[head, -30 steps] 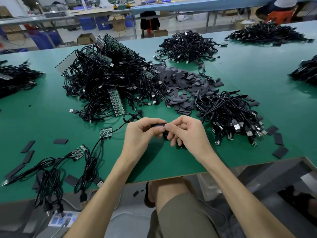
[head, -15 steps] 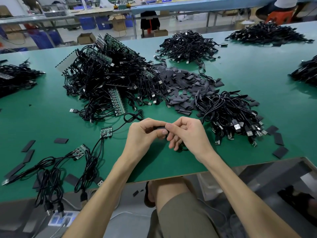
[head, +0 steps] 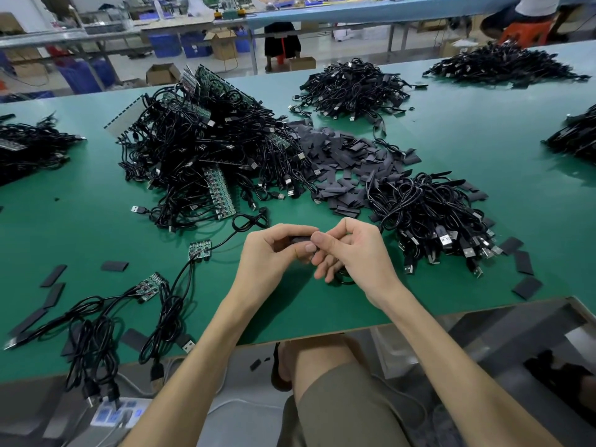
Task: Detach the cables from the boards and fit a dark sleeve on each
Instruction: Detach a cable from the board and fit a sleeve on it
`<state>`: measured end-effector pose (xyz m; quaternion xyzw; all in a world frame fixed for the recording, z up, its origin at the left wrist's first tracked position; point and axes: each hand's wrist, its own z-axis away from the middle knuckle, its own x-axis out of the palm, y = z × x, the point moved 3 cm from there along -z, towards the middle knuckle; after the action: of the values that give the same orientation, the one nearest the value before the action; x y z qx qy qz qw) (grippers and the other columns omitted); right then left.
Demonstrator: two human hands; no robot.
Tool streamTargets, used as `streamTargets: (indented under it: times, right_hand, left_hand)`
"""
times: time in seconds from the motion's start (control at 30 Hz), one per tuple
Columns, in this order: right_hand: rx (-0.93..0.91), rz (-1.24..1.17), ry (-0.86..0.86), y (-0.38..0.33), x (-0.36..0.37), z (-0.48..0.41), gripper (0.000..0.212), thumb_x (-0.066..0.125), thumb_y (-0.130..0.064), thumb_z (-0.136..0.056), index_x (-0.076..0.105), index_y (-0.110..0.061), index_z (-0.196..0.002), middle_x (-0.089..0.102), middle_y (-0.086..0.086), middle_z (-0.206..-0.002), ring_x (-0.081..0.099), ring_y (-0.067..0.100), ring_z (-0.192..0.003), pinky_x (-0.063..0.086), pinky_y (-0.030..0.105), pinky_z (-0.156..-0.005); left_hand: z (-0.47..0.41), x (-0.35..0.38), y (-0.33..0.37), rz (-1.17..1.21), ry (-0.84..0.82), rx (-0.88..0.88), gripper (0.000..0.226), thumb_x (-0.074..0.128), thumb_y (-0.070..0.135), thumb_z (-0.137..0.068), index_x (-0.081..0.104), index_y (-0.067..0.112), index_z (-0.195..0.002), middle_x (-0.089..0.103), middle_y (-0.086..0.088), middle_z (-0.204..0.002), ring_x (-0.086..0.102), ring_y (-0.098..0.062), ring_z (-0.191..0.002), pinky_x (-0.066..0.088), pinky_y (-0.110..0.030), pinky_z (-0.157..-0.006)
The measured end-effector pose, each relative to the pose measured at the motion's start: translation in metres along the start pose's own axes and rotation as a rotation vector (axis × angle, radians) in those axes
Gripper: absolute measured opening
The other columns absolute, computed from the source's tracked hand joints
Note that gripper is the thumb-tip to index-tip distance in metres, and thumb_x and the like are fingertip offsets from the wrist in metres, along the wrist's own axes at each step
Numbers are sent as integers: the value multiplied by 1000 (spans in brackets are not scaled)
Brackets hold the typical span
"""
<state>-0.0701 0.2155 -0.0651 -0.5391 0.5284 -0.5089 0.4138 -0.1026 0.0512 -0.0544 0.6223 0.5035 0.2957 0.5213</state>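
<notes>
My left hand (head: 274,253) and my right hand (head: 351,253) meet above the table's near middle. Between their fingertips they pinch a small dark sleeve (head: 301,237), mostly hidden by the fingers. A loop of black cable (head: 342,280) shows under my right hand. A big tangle of black cables with green boards (head: 206,156) lies behind the hands to the left. Loose dark sleeves (head: 348,169) are heaped in the middle. A pile of cables with USB plugs (head: 429,221) lies to the right.
Two small boards with cables (head: 200,250) lie left of my hands, with scattered sleeves (head: 53,275) beyond. More cable piles (head: 354,87) sit at the far side of the green table (head: 96,221). A power strip (head: 116,414) lies below the table edge.
The hands have stayed in place; the fingers have shifted slightly, working the sleeve between the fingertips.
</notes>
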Motion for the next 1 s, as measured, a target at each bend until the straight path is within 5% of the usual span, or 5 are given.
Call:
streamTargets:
  times: [0.13,0.67,0.87,1.0]
  right_hand:
    - [-12,-7,34,-1,-1,1,27,74,-18,-92,55,0,-86,71,20,-68,68,33,-49,50,30,-41]
    - [-68,14,17,-1,-1,2,30,78,-12,-89,53,5,-85,72,20,-70,68,36,-52,50,31,-46]
    - [-106,76,10,-4,2,2,20,75,-12,-92,56,-5,-91,74,15,-74,70,31,-57,50,30,-51]
    - [-136,67,3,-4,2,1,5,66,-8,-98,61,-8,-97,74,14,-76,70,27,-57,50,30,-52]
  left_hand:
    - [0,-2,-1,135,42,-22,17,63,1,-96,69,-3,-111,75,-19,-88,73,-26,-76,60,-32,-75]
    - [-1,-6,-7,275,52,-155,20,65,8,-96,68,-10,-105,76,-17,-82,72,-21,-69,59,-26,-68]
    - [-2,-9,-5,186,111,-113,18,65,6,-96,68,-12,-99,72,-17,-72,63,-22,-56,56,-28,-61]
    - [-5,-12,4,119,147,-49,18,68,12,-95,70,-2,-105,77,-14,-88,74,-24,-75,58,-26,-67]
